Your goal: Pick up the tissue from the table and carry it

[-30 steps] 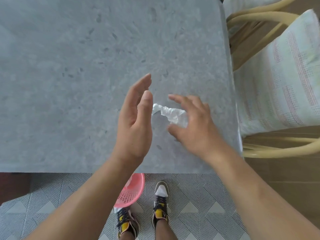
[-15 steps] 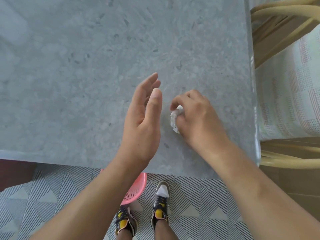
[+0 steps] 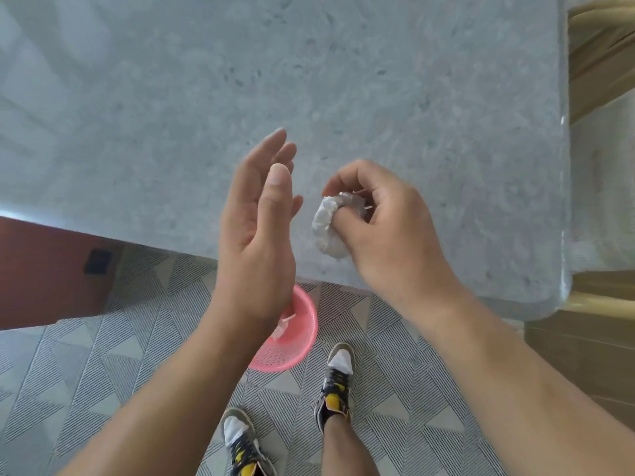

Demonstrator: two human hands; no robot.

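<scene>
My right hand (image 3: 385,228) grips a crumpled white tissue wad (image 3: 324,223), fingers curled round it, just above the near edge of the grey stone table (image 3: 309,80). My left hand (image 3: 261,231) is held upright beside it with straight fingers, palm facing the wad, a small gap between them. It holds nothing.
A pink plastic basket (image 3: 292,341) with a bit of white paper inside stands on the patterned floor under the table edge, by my two shoes (image 3: 335,383). A wicker chair with a pale cushion (image 3: 604,201) stands at the table's right side.
My right hand closed round the loose tissue, balled it up and drew it toward the table's near edge. My left hand stayed upright beside it.
</scene>
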